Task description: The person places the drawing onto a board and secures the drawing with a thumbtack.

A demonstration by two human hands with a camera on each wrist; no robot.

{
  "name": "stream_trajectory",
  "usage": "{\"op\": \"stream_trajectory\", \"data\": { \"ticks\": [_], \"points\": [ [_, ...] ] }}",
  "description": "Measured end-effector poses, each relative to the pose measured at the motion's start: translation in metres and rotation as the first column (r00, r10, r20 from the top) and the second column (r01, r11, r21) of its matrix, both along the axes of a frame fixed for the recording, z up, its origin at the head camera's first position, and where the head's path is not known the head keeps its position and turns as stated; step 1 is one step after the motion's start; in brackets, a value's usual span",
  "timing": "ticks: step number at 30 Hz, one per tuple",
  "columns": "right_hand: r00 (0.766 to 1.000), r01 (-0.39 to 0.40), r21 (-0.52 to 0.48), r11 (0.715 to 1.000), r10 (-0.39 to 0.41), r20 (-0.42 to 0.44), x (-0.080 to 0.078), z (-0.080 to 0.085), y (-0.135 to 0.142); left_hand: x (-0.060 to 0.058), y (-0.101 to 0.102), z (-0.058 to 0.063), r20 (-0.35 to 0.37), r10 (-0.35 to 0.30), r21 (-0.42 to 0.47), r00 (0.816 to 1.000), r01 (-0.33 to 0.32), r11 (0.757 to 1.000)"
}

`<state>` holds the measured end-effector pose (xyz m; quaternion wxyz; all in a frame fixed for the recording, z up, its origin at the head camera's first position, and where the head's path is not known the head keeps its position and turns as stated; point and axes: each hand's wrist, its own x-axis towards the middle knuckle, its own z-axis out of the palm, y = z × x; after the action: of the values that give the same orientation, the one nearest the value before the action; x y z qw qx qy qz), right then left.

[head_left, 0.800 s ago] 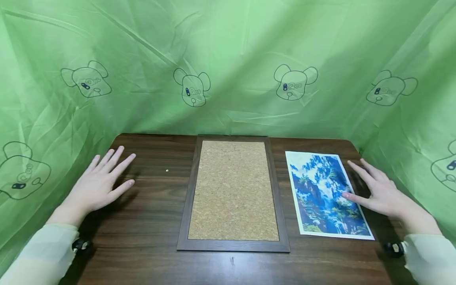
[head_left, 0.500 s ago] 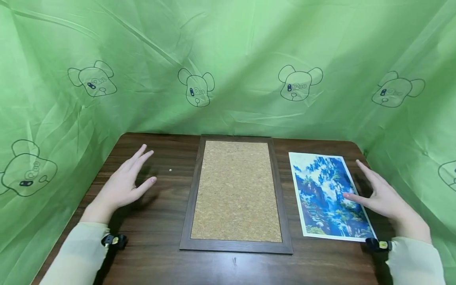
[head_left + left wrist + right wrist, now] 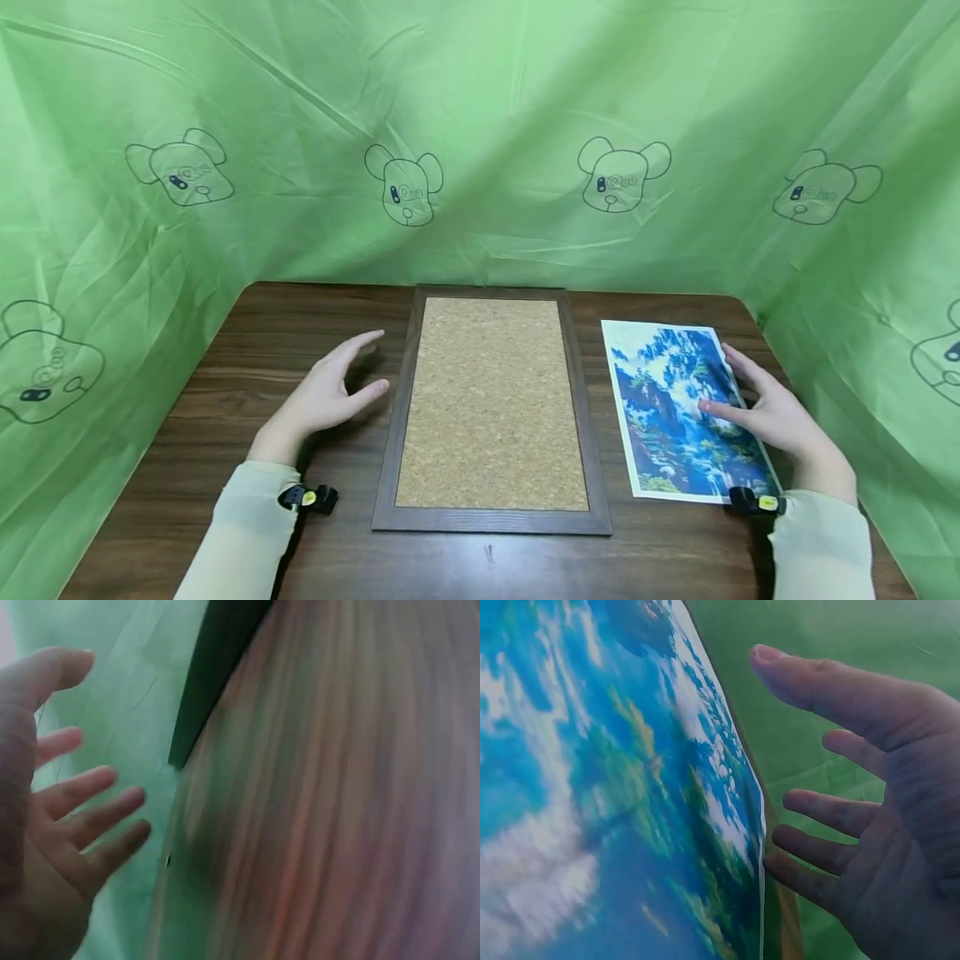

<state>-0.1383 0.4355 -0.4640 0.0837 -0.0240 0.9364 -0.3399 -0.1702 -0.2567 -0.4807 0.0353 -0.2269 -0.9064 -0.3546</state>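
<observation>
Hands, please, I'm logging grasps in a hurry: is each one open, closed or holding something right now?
Left hand: open, holding nothing, beside the cork board.
Right hand: open, holding nothing, at the print's right edge.

Worktop (image 3: 540, 568): pale glare in front, shadows beside both sleeves (image 3: 243, 529)
Green cloth (image 3: 480, 92): bright, diagonal shadow bands
Left wrist view: worktop streaked by blur
Right wrist view: printed sheet (image 3: 592, 787) soft, right hand (image 3: 889, 817) dim

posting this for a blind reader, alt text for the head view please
A person's left hand and right hand are over a brown table, either side of a framed cork board. The right hand is at the right edge of a blue landscape print; patterned green cloth hangs behind.
</observation>
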Motion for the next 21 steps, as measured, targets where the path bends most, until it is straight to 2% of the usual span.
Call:
{"op": "stream_trajectory", "data": {
  "ticks": [5,9,15,18,21],
  "points": [
    [1.0,0.012,0.024,1.0,-0.012,0.013,0.0,-0.002,0.002,0.0,0.015,-0.003,0.119,-0.064,-0.033,0.991,0.068,0.997],
    [1.0,0.02,0.009,1.0,-0.02,0.011,0.002,-0.003,0.009,0.0,0.021,-0.007,0.168,-0.097,-0.027,0.981,0.103,0.994],
    [0.999,0.018,-0.017,1.0,-0.017,0.051,0.004,-0.009,0.016,0.0,0.019,-0.013,0.261,-0.164,0.018,0.951,0.165,0.986],
    [0.997,0.002,-0.004,1.0,-0.002,0.076,0.003,-0.013,0.019,-0.001,0.018,-0.014,0.279,-0.18,0.024,0.943,0.18,0.983],
    [0.995,-0.017,0.022,1.0,0.014,0.096,0.002,-0.015,0.021,-0.001,0.018,-0.015,0.28,-0.18,0.027,0.943,0.179,0.983]
  ]
}}
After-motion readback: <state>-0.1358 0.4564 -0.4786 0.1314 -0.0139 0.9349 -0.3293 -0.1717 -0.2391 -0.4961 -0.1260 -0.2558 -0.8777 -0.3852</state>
